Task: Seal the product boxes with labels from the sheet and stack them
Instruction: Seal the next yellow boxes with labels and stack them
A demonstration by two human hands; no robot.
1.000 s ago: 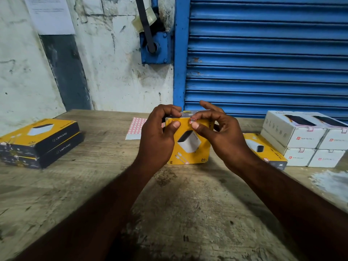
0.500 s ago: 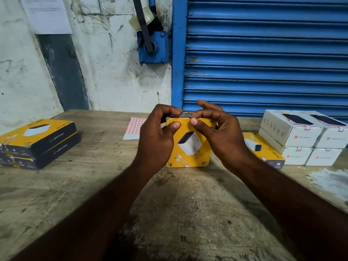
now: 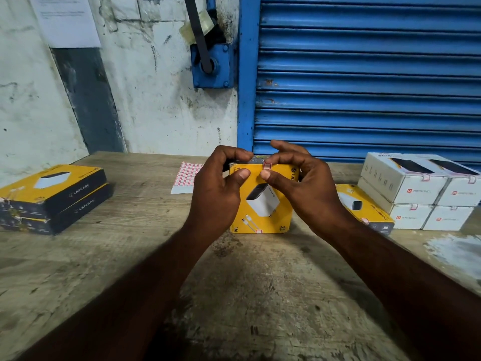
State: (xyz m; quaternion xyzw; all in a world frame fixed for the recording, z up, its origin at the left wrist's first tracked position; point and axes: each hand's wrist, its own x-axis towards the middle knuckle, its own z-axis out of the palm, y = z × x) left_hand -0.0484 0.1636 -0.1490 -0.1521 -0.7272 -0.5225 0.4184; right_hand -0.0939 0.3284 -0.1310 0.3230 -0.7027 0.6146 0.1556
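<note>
Fingers of the left hand are curling over the top left corner of a yellow cardboard product box printed with a white charger, the thumb pressing its front face. The right hand is gripping the top right corner the same way, its thumb tip lying just under a small red-bordered white label that is wrapping over the box's top front edge. The box is standing upright on the worn wooden table, front face toward the camera (a second such label is showing at its bottom edge). Just behind the left hand a white sheet of red-bordered labels is lying flat. Beside the right wrist another yellow box is lying flat, next to a two-high block of white cardboard boxes. Well apart on the left, two yellow-and-black boxes are sitting stacked. A blue roller shutter is standing behind the table.
</note>
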